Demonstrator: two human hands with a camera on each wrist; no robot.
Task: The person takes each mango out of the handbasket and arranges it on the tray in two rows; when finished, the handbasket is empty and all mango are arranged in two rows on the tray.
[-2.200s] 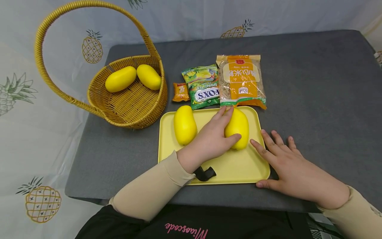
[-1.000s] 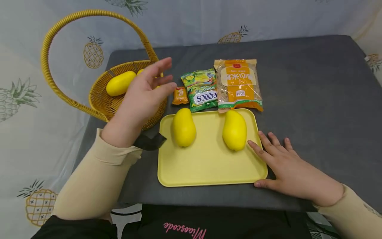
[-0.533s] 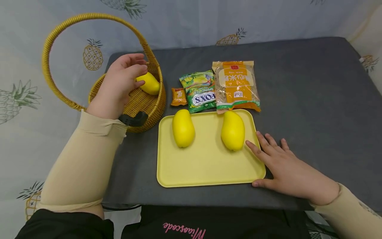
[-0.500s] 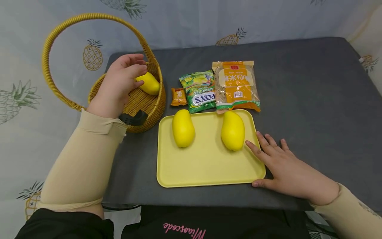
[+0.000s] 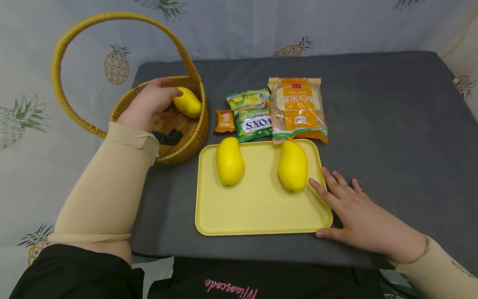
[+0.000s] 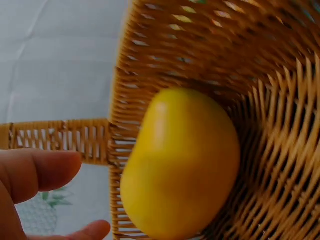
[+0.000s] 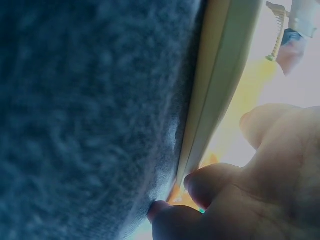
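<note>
My left hand [image 5: 151, 101] reaches into the wicker basket [image 5: 186, 145], its thumb overlapping the near end of a yellow mango [image 5: 188, 102]. The left wrist view shows a mango [image 6: 180, 165] against the woven wall, with the fingers apart from it at the lower left. A second mango, seen in the basket earlier, is hidden beneath the hand. Two more mangoes, one on the left [image 5: 230, 161] and one on the right [image 5: 293, 166], lie on the yellow tray [image 5: 257, 214]. My right hand [image 5: 362, 216] is spread flat at the tray's right edge, fingertips over the rim.
Behind the tray lie a small orange packet [image 5: 225, 121], a green FOX'S candy bag [image 5: 251, 114] and a large orange-and-clear food bag [image 5: 298, 109]. The basket's tall handle [image 5: 115, 15] arches over its opening. A grey cloth covers the table [image 5: 392, 124].
My left hand has let go of the right mango on the tray, swung left over the basket and lowered into it. The right hand has stayed by the tray's edge.
</note>
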